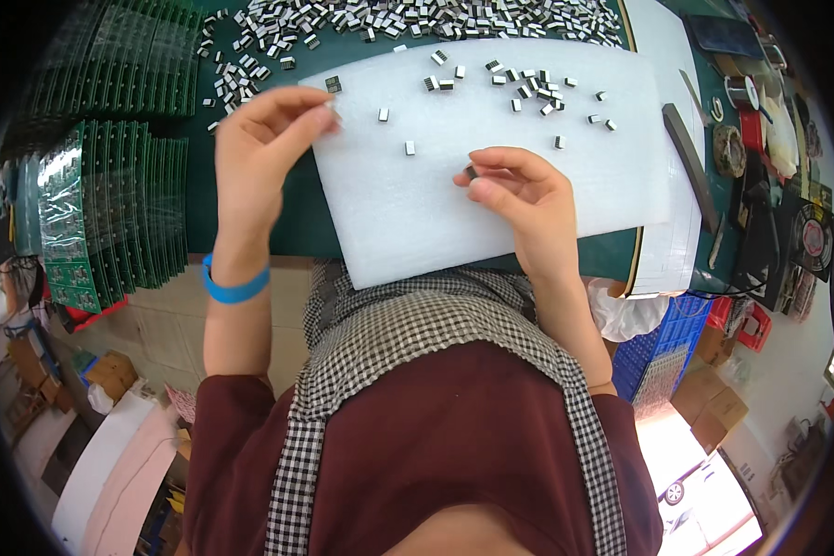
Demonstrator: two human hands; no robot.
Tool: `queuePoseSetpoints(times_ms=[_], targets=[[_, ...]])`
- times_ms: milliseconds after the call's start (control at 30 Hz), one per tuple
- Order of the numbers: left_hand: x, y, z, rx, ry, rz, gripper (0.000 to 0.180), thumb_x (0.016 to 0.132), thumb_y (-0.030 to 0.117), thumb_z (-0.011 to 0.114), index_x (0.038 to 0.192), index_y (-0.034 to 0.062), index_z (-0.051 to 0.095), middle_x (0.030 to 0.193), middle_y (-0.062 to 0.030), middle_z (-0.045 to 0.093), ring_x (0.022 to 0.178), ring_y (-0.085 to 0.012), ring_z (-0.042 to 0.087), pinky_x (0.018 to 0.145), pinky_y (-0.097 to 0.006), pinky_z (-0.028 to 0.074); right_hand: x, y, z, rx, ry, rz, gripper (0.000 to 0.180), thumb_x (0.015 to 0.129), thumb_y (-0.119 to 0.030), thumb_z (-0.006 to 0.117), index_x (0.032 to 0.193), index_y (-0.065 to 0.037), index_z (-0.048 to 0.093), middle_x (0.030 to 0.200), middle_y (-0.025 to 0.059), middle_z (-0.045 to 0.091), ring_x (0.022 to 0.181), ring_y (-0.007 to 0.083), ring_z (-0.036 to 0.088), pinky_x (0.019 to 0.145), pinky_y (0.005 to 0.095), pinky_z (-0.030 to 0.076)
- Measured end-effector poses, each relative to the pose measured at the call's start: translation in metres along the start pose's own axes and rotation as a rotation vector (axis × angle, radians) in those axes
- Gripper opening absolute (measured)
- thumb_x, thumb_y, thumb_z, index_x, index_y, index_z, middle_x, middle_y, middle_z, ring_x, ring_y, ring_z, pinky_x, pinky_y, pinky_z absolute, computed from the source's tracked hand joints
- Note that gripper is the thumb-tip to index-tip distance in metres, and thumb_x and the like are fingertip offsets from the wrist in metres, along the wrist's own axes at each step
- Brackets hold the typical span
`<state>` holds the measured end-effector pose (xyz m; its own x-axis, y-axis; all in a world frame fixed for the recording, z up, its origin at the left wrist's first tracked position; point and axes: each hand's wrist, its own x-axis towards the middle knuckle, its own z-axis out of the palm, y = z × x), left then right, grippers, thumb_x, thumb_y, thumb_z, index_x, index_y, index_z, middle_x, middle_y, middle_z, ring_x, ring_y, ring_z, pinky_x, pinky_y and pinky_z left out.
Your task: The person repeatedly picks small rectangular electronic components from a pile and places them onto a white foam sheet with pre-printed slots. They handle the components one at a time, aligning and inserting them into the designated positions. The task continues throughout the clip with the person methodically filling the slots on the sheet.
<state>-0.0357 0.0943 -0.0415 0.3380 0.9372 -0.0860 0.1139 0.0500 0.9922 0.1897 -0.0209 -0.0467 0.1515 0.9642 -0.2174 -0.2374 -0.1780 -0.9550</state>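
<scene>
My right hand (528, 195) pinches a small dark block-shaped component (472, 172) between thumb and fingertips, just above the white foam sheet (408, 222). My left hand (267, 144) is over the sheet's upper left edge, its thumb and forefinger brought together. Those fingertips are slightly blurred, and whatever they hold cannot be made out. Just beyond them lies a component (333, 84) with its dark face up. Two components with white tops, one (384, 115) and another (410, 148), lie between my hands. More black-and-white components (537, 88) are scattered across the sheet's far part.
A big heap of similar components (435, 17) covers the far side of the green table (292, 218). Green circuit boards (111, 213) stand in packed rows at the left. On the right are a long dark grey bar (693, 167), a solder spool (741, 91) and a blue crate (653, 343).
</scene>
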Motion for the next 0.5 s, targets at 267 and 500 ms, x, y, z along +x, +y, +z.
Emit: queuePoseSetpoints(times_ms=[267, 500], targets=[[-0.043, 0.0, 0.056, -0.824, -0.33, -0.493, 0.017, 0.087, 0.01, 0.06, 0.1, -0.0012, 0.062, 0.091, -0.0082, 0.066, 0.083, -0.0159, 0.064, 0.08, -0.03, 0.053, -0.017, -0.014, 0.019, -0.482, 0.1, -0.508, 0.041, 0.069, 0.003, 0.07, 0.108, -0.006, 0.063, 0.09, 0.0073, 0.066, 0.082, 0.0172, 0.064, 0.073, 0.0276, 0.051], [-0.047, -0.005, 0.065, -0.844, -0.343, -0.496, 0.018, 0.088, 0.012, 0.06, 0.101, -0.0001, 0.063, 0.092, -0.0063, 0.065, 0.084, -0.0147, 0.063, 0.082, -0.03, 0.052, -0.016, -0.015, 0.016, -0.629, 0.062, -0.592, 0.046, 0.066, 0.004, 0.071, 0.11, -0.009, 0.062, 0.084, 0.0042, 0.067, 0.078, 0.0179, 0.064, 0.069, 0.028, 0.05]])
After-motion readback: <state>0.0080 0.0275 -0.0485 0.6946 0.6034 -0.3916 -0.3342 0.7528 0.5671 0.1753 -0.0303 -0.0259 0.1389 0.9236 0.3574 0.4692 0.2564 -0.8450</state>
